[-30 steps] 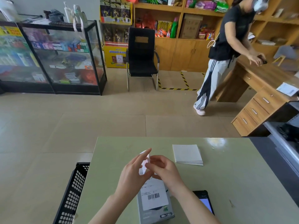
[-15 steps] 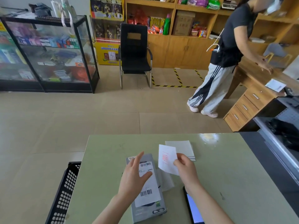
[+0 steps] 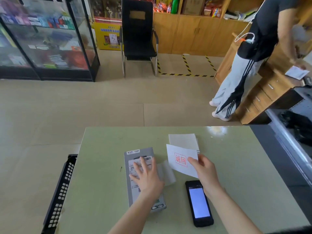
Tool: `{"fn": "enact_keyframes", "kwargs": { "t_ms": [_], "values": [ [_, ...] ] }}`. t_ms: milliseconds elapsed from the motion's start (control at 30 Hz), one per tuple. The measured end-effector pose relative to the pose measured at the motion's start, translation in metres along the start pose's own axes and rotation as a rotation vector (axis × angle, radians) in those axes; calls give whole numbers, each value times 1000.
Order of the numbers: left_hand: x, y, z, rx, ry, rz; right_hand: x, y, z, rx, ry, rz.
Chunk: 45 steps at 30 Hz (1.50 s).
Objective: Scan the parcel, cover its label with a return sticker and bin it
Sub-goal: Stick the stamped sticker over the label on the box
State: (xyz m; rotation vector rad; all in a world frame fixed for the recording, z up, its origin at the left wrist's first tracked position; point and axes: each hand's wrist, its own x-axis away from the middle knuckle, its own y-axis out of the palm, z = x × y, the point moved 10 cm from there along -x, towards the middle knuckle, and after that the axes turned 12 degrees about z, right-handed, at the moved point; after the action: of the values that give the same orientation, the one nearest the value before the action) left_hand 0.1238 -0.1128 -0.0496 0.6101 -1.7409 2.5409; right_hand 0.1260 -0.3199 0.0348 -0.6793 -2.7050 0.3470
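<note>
A grey parcel [image 3: 135, 152] lies flat on the green table [image 3: 244, 174], its white barcode label partly hidden under my left hand [image 3: 146, 176], which rests open and spread on it. My right hand [image 3: 205, 171] pinches a white return sticker [image 3: 180, 160] with a red stamp, held just right of the parcel and above the table. A peeled backing strip [image 3: 166, 173] lies beside the parcel. The black handheld scanner [image 3: 199, 203], screen lit, lies under my right forearm. A black perforated bin [image 3: 59, 195] stands at the table's left edge.
A stack of white stickers [image 3: 183, 140] sits at the table's far middle. Another person [image 3: 249, 65] stands at a wooden desk [image 3: 273, 88] on the far right. A black chair [image 3: 138, 36] and a glass display case [image 3: 49, 39] stand across the floor.
The sticker came off its backing, and my right hand carried it to the right. My left hand dropped flat onto the parcel's label. The backing strip now lies by the parcel.
</note>
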Motion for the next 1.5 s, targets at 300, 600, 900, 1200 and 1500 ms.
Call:
{"fn": "enact_keyframes", "kwargs": {
  "t_ms": [300, 600, 900, 1200, 1500],
  "values": [
    [-8, -51, -70, 507, 66, 195, -1, 20, -10, -60, -17, 9],
    [-14, -62, -130, 637, -6, 61, 21, 70, -19, -52, -39, -80],
    [-17, -71, -119, 160, -189, 191, 35, 74, -17, -56, -22, -78],
    [-25, -88, -151, 244, -145, 248, 42, 80, -14, -62, -2, -76],
    [-26, -93, -214, 507, -120, 249, 53, 108, -29, -93, -19, -127]
  ]
}}
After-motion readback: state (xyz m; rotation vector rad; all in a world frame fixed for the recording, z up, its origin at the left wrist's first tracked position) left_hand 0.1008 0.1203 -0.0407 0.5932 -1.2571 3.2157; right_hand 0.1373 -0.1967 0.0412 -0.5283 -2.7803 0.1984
